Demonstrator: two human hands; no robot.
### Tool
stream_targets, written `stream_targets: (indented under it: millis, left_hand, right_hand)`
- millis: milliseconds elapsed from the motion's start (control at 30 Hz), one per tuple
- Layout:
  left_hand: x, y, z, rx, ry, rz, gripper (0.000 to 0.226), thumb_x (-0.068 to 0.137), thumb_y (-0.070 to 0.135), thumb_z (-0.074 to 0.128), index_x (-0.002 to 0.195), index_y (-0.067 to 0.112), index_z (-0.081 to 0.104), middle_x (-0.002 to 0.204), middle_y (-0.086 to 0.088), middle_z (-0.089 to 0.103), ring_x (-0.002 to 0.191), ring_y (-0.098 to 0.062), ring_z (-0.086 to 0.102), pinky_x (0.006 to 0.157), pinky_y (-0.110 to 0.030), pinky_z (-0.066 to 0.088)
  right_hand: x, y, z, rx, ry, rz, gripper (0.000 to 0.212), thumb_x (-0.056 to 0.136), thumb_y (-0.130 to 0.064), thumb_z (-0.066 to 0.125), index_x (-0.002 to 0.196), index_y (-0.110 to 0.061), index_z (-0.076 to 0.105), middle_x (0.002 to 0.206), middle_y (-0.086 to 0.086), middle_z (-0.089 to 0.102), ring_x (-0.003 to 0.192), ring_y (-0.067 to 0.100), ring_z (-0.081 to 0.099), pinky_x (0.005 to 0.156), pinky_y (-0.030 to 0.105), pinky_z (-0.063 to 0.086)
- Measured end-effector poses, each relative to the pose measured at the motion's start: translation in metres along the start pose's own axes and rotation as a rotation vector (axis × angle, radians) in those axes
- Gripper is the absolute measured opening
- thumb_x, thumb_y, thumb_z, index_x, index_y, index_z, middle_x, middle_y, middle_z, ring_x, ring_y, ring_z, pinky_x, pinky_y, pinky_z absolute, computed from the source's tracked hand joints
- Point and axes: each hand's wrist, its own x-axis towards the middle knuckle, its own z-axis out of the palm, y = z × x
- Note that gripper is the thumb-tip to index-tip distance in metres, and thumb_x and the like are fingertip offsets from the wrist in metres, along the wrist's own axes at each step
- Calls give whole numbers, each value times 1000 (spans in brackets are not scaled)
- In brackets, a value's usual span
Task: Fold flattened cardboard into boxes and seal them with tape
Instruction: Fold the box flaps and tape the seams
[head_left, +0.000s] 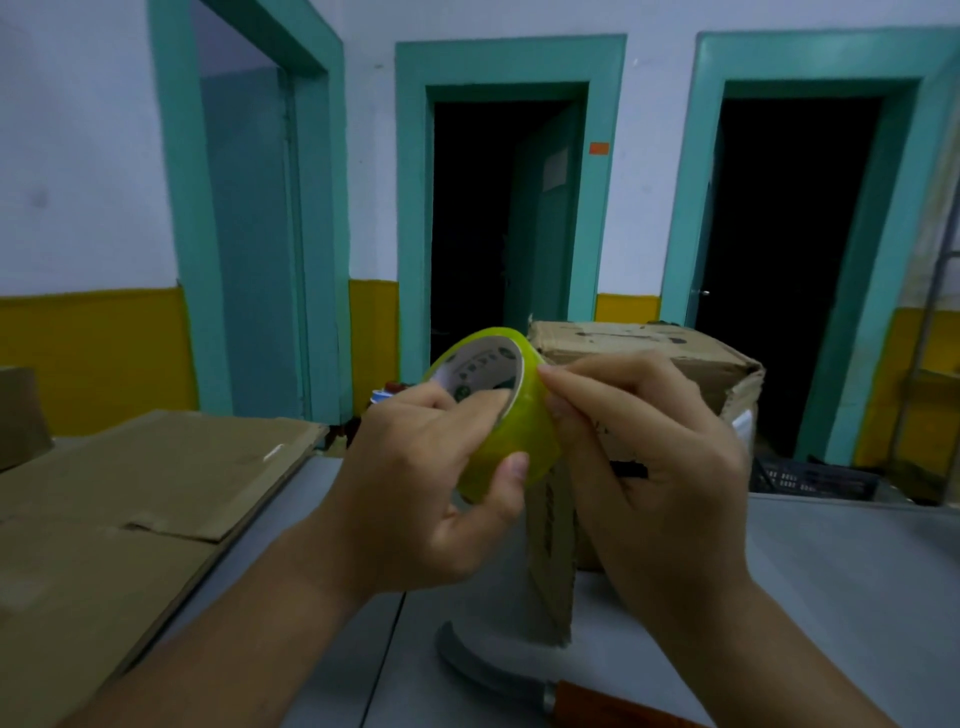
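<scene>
A yellow-green roll of tape with a white printed core is held up in front of me. My left hand grips it, a finger inside the core and the thumb on its outer face. My right hand has its fingertips on the roll's right edge, picking at the tape surface. Behind the hands stands a folded brown cardboard box on the grey table, partly hidden by my right hand. Flattened cardboard sheets lie on the left of the table.
A knife with a curved blade and wooden handle lies at the table's front edge. A dark plastic crate sits on the floor at right. Three teal-framed doorways are in the far wall. Another cardboard piece is at far left.
</scene>
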Motion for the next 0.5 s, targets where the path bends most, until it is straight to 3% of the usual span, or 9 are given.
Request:
stream_targets:
  millis: [133,300,500]
  left_hand:
    - [1,0,-2,18,-11,18,32,99,27,54,95,1,71,66,-3,56,56,-26,49,59,-40,42]
    - [2,0,-5,51,-26,34,32,98,27,55,87,0,69,65,-3,52,55,-27,45,57,-40,39]
    - [4,0,-13,69,-81,104,29,95,25,57,89,0,71,66,-2,53,54,-24,42,59,-35,38]
  right_hand:
    - [1,-2,-4,-66,13,-40,12,96,-19,73,102,-13,81,98,-1,73,91,18,68,82,45,48]
    - [6,-3,-6,16,-60,21,10,94,-18,74,101,-12,77,99,-3,69,93,13,65,77,48,52]
    - [16,-1,-15,122,-170,39,11,94,-21,70,98,-11,74,97,-1,68,92,9,65,77,25,55]
